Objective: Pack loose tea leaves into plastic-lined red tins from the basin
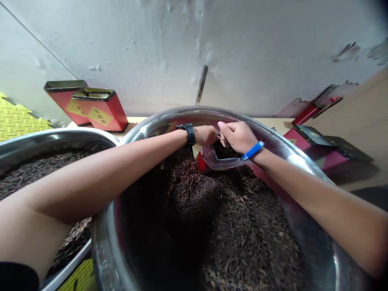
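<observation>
Dark, dry tea leaves (248,214) fill much of a large round metal basin (104,258). Among them, near the far side, stands a red tin (202,163) lined with a clear plastic bag (222,163), its mouth spread and dark leaves inside. My left hand (206,135), below a black watch, is closed at the bag's left edge; its fingertips are partly hidden. Over the bag's mouth my right hand (239,136), with a blue wristband, is curled shut, thumb up, with dark leaves showing at its fingers. The two hands nearly meet.
A second metal basin (100,132) of tea leaves stands at left. Two open red tins (106,115) with yellow labels stand behind it. More red tins (312,147) are at right. The grey wall (157,52) rises close behind the basin.
</observation>
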Demonstrator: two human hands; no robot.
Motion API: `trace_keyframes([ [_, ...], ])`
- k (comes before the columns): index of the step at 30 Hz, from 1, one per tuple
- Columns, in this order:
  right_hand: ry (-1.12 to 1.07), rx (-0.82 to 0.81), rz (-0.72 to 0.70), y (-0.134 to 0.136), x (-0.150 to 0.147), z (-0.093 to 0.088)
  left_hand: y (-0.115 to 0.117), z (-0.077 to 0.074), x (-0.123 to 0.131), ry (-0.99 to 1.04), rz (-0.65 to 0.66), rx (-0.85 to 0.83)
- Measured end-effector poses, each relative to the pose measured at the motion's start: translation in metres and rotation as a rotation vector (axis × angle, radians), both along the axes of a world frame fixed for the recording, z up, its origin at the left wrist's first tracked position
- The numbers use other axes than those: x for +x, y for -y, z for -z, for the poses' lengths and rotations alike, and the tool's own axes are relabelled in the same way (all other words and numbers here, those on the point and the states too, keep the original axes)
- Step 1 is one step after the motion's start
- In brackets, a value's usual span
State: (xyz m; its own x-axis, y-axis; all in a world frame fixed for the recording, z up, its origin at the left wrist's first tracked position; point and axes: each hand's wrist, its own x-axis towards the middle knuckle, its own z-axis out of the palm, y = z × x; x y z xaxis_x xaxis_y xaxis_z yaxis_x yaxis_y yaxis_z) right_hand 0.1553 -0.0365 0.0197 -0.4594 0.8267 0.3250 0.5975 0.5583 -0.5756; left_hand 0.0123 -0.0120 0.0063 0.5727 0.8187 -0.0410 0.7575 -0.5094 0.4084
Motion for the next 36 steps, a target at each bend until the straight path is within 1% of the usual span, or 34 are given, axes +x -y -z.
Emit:
trace_keyframes([
  [2,-0.003,0.100,0.088,-0.010,0.004,0.008,-0.002,0.002,-0.002,-0.016,-0.001,0.004],
  [4,-0.006,0.139,0.117,-0.014,0.006,0.012,-0.003,0.002,-0.003,-0.023,-0.010,-0.004],
  [9,-0.003,0.159,0.073,-0.014,0.009,0.008,-0.002,0.002,-0.004,-0.035,-0.022,0.019],
  [14,-0.065,0.203,0.026,-0.016,0.012,0.007,-0.003,0.003,-0.004,-0.037,-0.023,0.016],
  [19,-0.134,0.181,-0.004,-0.017,0.012,0.008,0.000,-0.001,-0.005,-0.026,0.010,0.021],
  [23,-0.211,0.120,-0.028,-0.016,0.013,0.006,-0.002,0.000,-0.004,-0.030,0.014,0.009],
  [25,-0.186,0.125,-0.027,-0.014,0.013,0.003,-0.004,0.002,-0.005,-0.038,0.033,0.023],
  [27,-0.125,0.169,-0.007,-0.009,0.013,0.001,-0.005,0.002,-0.005,-0.049,0.058,0.047],
  [29,-0.121,0.181,-0.005,-0.003,0.012,-0.002,-0.005,0.001,-0.005,-0.059,0.078,0.064],
  [31,-0.190,0.135,-0.034,0.002,0.010,-0.002,-0.003,-0.002,-0.005,-0.075,0.071,0.053],
  [33,-0.252,0.085,-0.071,0.006,0.008,-0.001,-0.001,-0.005,-0.005,-0.097,0.035,0.023],
  [36,-0.258,0.080,-0.084,0.012,0.005,0.000,0.001,-0.007,-0.004,-0.106,0.008,0.015],
])
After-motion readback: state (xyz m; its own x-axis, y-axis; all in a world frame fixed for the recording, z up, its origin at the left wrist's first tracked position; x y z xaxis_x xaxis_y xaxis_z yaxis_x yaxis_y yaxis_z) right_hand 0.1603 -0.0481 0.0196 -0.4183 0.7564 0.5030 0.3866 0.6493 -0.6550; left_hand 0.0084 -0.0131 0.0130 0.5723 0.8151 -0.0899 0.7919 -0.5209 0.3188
